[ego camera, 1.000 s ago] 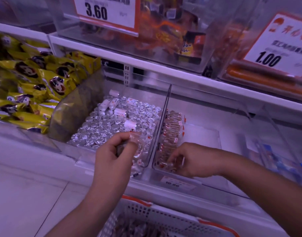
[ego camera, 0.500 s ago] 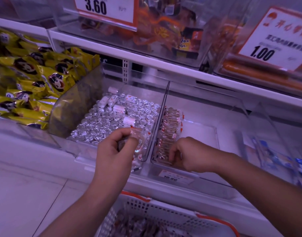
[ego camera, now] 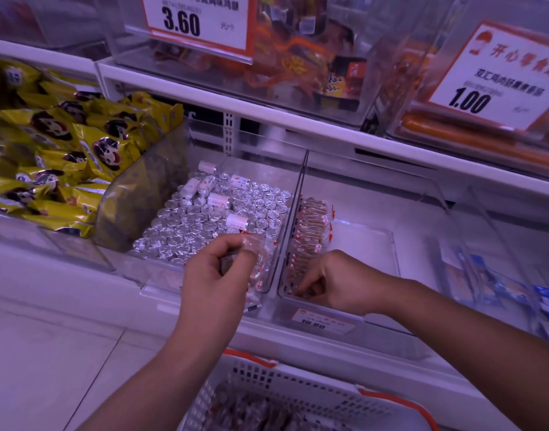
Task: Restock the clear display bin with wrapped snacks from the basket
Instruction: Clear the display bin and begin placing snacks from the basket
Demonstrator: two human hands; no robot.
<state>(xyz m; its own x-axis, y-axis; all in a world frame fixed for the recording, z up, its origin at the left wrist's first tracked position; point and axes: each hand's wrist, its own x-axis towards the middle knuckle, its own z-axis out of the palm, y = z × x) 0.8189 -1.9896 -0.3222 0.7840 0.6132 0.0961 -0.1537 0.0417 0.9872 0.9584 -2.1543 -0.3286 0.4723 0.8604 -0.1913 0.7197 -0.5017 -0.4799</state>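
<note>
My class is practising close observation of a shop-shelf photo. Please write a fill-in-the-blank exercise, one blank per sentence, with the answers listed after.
1. The left hand pinches a clear-wrapped snack above the bin of ____ foil-wrapped pieces.
2. The right hand reaches into the clear display bin, at the ____ end of the row of wrapped snacks.
3. The white basket has an ____ rim.
4. The price sign above the foil bin reads ____.

Answers: silver; near; orange; 3.60

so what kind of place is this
Most likely a shop's snack aisle: price cards hang on clear bins of wrapped snacks along white shelves, with a restocking basket below.
</note>
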